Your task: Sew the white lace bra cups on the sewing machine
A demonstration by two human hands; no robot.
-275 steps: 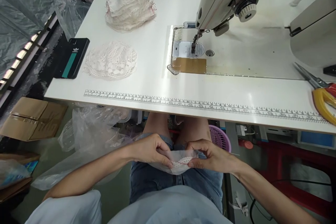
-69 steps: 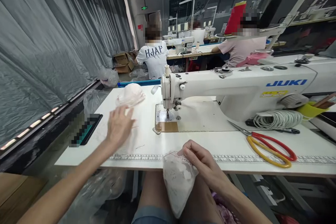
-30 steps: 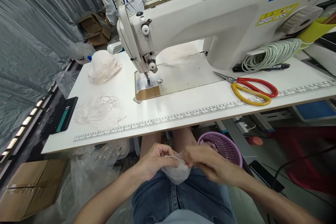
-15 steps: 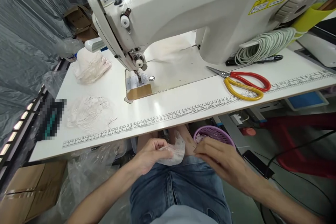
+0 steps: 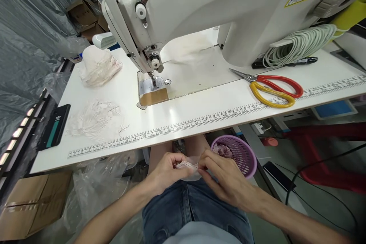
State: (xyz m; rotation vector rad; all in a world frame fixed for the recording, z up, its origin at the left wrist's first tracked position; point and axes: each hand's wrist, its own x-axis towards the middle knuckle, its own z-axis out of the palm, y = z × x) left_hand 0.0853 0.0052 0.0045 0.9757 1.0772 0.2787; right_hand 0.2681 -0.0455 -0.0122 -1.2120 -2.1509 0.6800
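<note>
Over lap, both hands (image 5: 194,171) pinching lace (image 5: 187,166)

1. You have one view only, from the camera on your head.
2. It looks forward and down, across the white table (image 5: 200,116) toward the sewing machine (image 5: 217,4).
3. It sits close above your lap; your left hand (image 5: 166,169) and right hand (image 5: 221,177) fill the lower middle.
</note>
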